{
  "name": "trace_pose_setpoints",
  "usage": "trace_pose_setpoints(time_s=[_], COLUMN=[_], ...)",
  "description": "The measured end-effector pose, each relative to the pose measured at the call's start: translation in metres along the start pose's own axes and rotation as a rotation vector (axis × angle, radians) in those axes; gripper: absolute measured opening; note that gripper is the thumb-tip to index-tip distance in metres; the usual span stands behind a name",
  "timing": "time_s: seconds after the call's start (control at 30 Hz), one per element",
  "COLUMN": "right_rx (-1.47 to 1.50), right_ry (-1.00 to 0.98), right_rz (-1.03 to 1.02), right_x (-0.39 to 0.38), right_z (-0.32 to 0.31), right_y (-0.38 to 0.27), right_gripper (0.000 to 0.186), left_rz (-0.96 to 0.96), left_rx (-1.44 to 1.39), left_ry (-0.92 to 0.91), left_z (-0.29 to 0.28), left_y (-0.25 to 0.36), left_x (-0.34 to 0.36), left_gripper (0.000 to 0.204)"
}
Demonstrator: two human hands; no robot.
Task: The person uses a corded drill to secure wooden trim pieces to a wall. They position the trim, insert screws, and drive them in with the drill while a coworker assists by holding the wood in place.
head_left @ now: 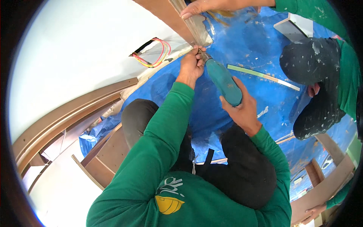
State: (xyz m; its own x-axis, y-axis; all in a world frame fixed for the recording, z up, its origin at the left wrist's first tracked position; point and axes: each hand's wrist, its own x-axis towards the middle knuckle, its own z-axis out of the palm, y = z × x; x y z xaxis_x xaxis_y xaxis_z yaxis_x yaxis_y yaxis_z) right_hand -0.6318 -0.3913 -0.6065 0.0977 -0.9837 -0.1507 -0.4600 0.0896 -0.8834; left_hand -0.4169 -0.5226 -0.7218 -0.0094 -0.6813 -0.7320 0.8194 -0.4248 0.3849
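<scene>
While the right grip (244,109) is clamped around the rear of a teal, elongated power tool (224,82), the left grip (192,64) is drawn together at its front end, anything pinched there hidden, just below a brown wooden frame (172,17)

There is one teal power tool (224,82), one green-and-white strip (263,76) and one wall opening (145,47).
</scene>
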Motion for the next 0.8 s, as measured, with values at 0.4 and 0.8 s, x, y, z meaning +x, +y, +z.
trace_pose_setpoints(time_s=[0.4, 0.8], right_rx=[-0.059, -0.048], right_ry=[0.056, 0.061], right_rz=[-0.112, -0.057], right_x=[0.01, 0.008], right_z=[0.017, 0.022], right_y=[-0.007, -0.008], right_gripper=[0.076, 0.075], left_rz=[-0.058, -0.058], left_rx=[-0.023, -0.032], left_ry=[-0.061, -0.057], left_z=[-0.012, -0.016], left_y=[0.016, 0.016], left_x=[0.019, 0.01], left_gripper=[0.018, 0.017])
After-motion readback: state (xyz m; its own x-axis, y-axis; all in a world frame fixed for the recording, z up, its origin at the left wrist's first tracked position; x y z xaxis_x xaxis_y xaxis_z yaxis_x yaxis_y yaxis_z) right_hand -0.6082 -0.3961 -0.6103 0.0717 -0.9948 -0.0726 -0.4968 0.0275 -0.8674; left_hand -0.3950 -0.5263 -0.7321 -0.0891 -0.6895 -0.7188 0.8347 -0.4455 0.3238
